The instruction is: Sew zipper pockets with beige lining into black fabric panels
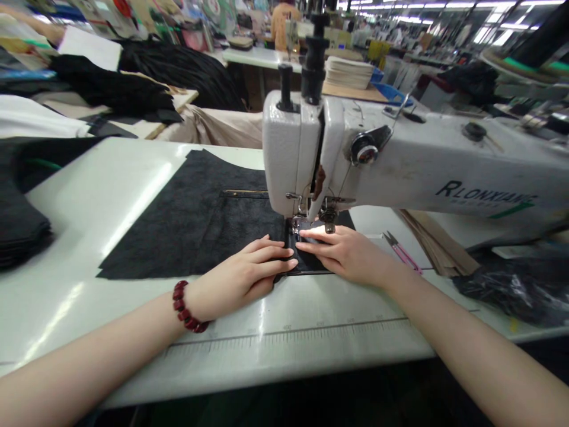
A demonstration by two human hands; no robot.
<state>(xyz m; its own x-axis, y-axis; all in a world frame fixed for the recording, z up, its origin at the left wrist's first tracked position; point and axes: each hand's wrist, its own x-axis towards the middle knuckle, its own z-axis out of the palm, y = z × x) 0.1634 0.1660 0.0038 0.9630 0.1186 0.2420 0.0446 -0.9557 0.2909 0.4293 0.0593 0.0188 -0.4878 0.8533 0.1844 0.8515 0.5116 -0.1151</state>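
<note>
A black fabric panel [164, 219] lies flat on the pale sewing table, its right part under the needle of a white sewing machine [302, 154]. Along its upper middle runs a slot with a gold-coloured zipper [244, 193]. My left hand [244, 270], with a dark red bead bracelet [181, 305] at the wrist, rests flat on the panel just left of the presser foot [294, 226]. Pressed flat on the black material right of the foot is my right hand [349, 252], fingers stretched out. The fingertips of both hands nearly meet in front of the foot.
Pink-handled thread snips [402, 252] lie right of my right hand, beside brown strips [438, 243] and a dark plastic bag [515, 287]. Stacked black pieces [22, 219] sit at the left edge. A printed ruler [288, 337] runs along the front. Another person [284, 26] is far behind.
</note>
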